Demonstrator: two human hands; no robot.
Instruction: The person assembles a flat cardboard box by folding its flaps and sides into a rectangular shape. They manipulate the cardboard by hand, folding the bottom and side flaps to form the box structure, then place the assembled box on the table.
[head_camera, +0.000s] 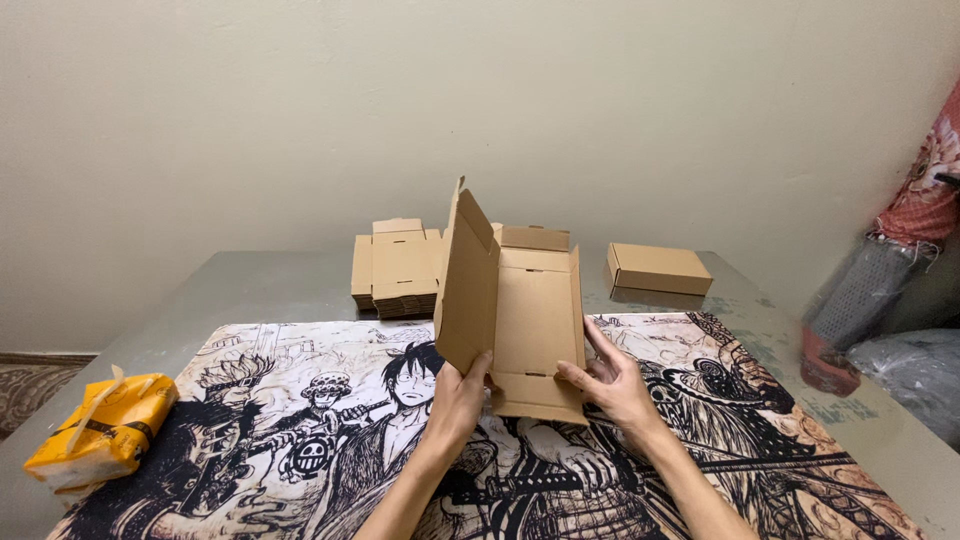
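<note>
soft, even indoor light, moderately bright, with no hard glare. the cardboard box is sharp; its raised left flap is a shade darker than the panel facing the camera. short, faint shadows lie under the box on the printed mat. behind the box the grey table carries a dull sheen. far right of the box, the bundled items at the frame edge look soft and slightly stretched.

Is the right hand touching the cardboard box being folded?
Touching. The head view shows the right hand with its fingers pressed on the cardboard box at its lower right edge.
</note>
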